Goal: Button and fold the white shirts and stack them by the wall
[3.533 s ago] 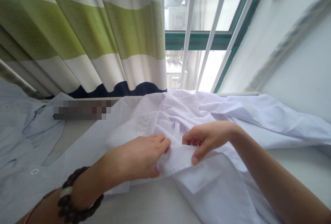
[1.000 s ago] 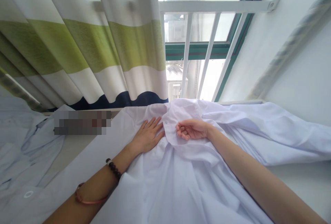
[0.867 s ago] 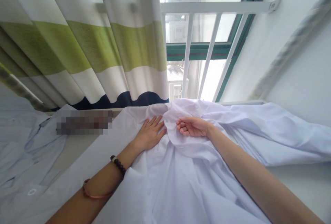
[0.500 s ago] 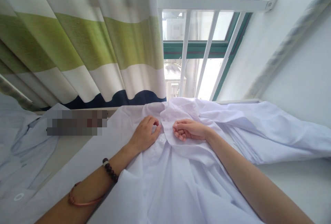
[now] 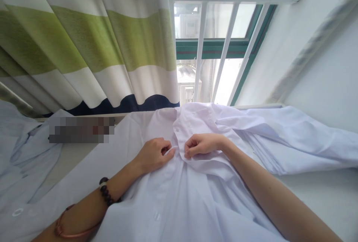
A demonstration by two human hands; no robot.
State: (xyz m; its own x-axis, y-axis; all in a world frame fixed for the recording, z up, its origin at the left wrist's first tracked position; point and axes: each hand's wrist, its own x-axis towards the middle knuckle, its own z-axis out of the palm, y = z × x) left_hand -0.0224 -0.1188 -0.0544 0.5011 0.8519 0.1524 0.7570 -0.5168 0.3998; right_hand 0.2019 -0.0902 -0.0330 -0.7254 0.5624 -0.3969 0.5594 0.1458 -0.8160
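Observation:
A white button-front coat (image 5: pixel 195 204) lies spread out in front of me, its front opening running down the middle. My left hand (image 5: pixel 156 154) has its thumb and fingers pinched on the left edge of that opening. Across from it, my right hand (image 5: pixel 203 145) is curled knuckles up, with thumb and index finger closed on the right edge. Cloth between the right fingertips is mostly hidden. One small button (image 5: pixel 176 130) shows above my hands, and another button (image 5: pixel 157 216) shows lower down on the left side. The coat's right sleeve (image 5: pixel 313 134) stretches out to the side.
Another white garment (image 5: pixel 28 167) lies at the left beside a blurred-out patch (image 5: pixel 81 130). A striped curtain (image 5: pixel 89 40) hangs behind, next to white window bars (image 5: pixel 201 48). A white wall (image 5: pixel 327 63) rises on the right.
Both hands have moved slightly towards me along the front opening. My right hand has turned from fingers showing to knuckles up, closing on the coat's edge. The view has shifted a little.

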